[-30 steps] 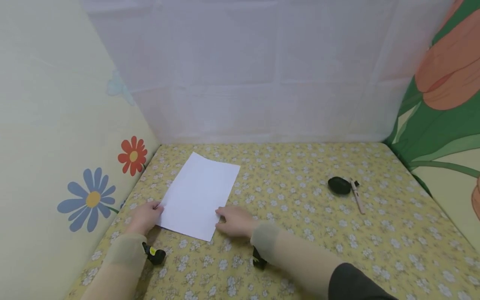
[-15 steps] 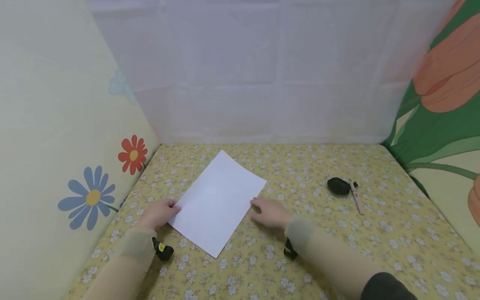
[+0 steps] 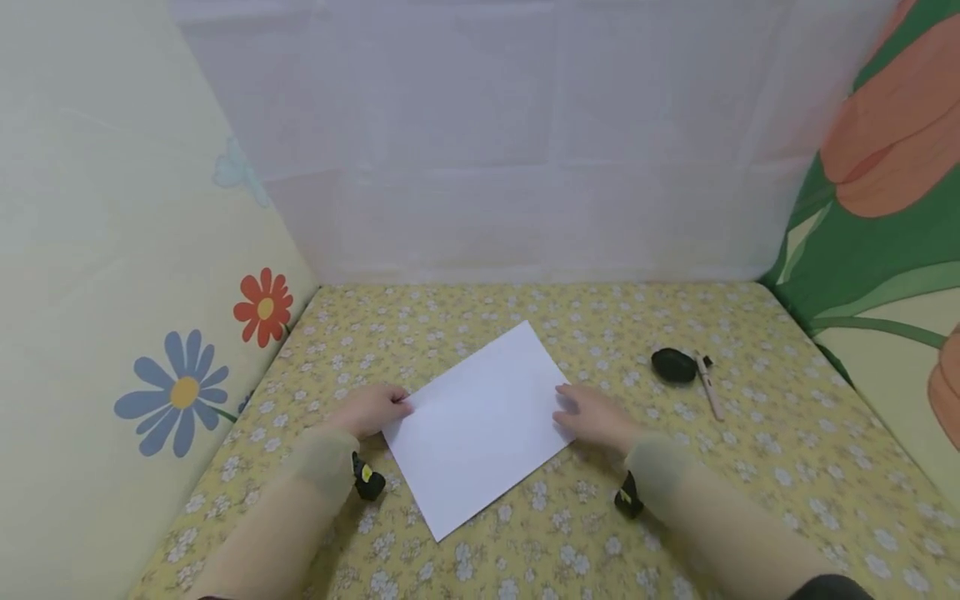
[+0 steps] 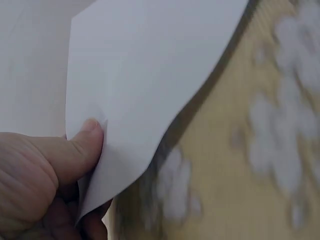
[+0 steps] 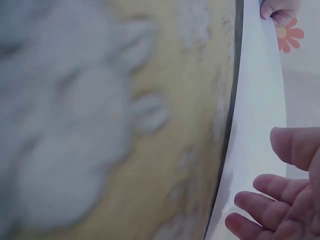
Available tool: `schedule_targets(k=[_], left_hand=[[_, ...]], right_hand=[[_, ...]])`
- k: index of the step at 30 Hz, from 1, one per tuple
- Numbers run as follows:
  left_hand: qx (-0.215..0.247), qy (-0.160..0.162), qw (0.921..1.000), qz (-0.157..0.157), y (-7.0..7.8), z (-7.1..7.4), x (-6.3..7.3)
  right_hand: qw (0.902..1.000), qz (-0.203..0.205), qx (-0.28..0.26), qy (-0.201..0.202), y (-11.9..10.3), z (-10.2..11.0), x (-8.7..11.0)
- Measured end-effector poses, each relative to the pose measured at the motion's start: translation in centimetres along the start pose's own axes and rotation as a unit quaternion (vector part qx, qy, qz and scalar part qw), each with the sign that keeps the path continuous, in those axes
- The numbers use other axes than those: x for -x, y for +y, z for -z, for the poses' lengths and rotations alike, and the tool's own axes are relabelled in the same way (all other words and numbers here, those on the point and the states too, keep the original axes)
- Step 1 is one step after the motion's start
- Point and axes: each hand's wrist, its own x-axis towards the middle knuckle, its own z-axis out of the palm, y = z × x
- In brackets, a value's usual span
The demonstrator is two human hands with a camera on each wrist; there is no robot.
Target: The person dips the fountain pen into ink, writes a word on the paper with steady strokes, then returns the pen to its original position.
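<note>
A blank white sheet of paper (image 3: 480,437) lies askew near the middle of the table in the head view. My left hand (image 3: 371,410) pinches its left corner, thumb on top and fingers beneath, and the paper (image 4: 135,75) bends around that grip in the left wrist view. At the opposite side is my right hand (image 3: 598,418), its fingertips overlapping the sheet's right edge. Seen from the right wrist, the thumb and loosely bent fingers (image 5: 270,212) of that hand are spread apart in front of the paper (image 5: 257,100), with nothing between them.
A black oval object (image 3: 673,366) lies at the right of the table, beside a slim pale pink pen-like item (image 3: 709,387). A yellow floral cloth (image 3: 780,467) covers the table. Behind it hangs a white sheet (image 3: 480,150), with painted panels at both sides.
The paper has moved right and turned clockwise, with the left hand following while gripping its corner. My right hand has shifted right, letting go of the edge and reaching the sheet's right side.
</note>
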Motion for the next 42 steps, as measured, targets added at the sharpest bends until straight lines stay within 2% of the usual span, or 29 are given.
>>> schedule_targets(k=[3, 10, 14, 17, 21, 26, 29, 32, 35, 39, 42], left_hand=[[-0.005, 0.002, 0.9999, -0.010, 0.8, -0.6, -0.6], [0.038, -0.009, 0.9982, -0.046, 3.2, -1.7, -1.8], [0.081, 0.004, 0.9960, -0.036, 4.2, -2.7, -2.5], [0.137, 0.018, 0.9901, -0.023, 4.6, -3.2, -3.0], [0.200, 0.032, 0.9790, -0.020, 4.9, -3.7, -3.6], [0.248, 0.045, 0.9675, -0.021, 5.0, -3.9, -3.9], [0.249, 0.046, 0.9672, -0.024, 5.1, -3.9, -3.9], [0.228, 0.040, 0.9724, -0.033, 5.4, -3.9, -4.0], [0.189, 0.031, 0.9802, -0.049, 5.7, -4.1, -4.4], [0.147, 0.015, 0.9864, -0.071, 6.3, -4.4, -5.2], [0.123, 0.004, 0.9888, -0.085, 6.8, -4.6, -5.7]], right_hand=[[1.0000, -0.002, -0.007, 0.000, 1.1, 0.5, 0.8], [0.9999, -0.005, 0.005, 0.007, 3.1, 1.6, 2.9], [0.9997, -0.023, -0.005, 0.005, 3.8, 2.4, 4.4], [0.9995, -0.030, -0.012, 0.002, 4.2, 2.7, 5.4], [0.9996, -0.028, 0.006, 0.002, 4.6, 2.7, 6.3], [0.9995, -0.027, 0.015, 0.004, 4.9, 2.6, 7.1], [0.9996, -0.027, 0.007, 0.005, 5.0, 2.7, 7.5], [0.9995, -0.030, -0.003, 0.005, 5.1, 2.9, 7.9], [0.9990, -0.040, -0.017, 0.003, 5.3, 3.1, 8.2], [0.9987, -0.047, -0.017, 0.005, 5.6, 3.3, 8.6], [0.9993, -0.037, 0.000, 0.010, 5.6, 3.4, 8.9]])
